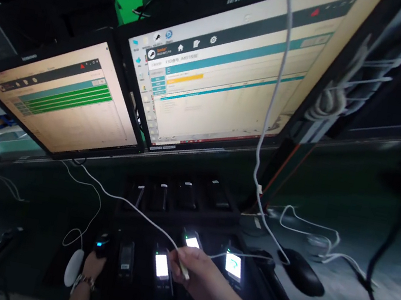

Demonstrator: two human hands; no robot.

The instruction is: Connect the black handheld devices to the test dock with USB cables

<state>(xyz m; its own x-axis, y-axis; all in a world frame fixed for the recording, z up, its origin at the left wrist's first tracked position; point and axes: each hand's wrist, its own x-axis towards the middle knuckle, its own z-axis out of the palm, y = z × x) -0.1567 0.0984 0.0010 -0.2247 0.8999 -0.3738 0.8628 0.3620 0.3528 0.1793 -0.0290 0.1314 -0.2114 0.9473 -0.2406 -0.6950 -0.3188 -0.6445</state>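
Note:
My right hand (pixel 198 273) pinches the plug end of a white cable (pixel 136 208) just above a small device with a lit screen (pixel 161 265), which stands in a black rack (pixel 175 207). My left hand (pixel 94 261), with a watch on its wrist, grips another small dark device (pixel 103 245) at the left end of the same row. Two more lit devices (pixel 233 265) stand to the right in the front row. Several dark devices (pixel 187 194) sit in the back row.
Two monitors hang above: the left monitor (pixel 66 95) shows green rows, the right monitor (pixel 229 72) shows a table with a yellow bar. A black mouse (pixel 301 272) lies right of the rack. A white mouse (pixel 73 267) lies left. White cables (pixel 310 234) trail over the dark desk.

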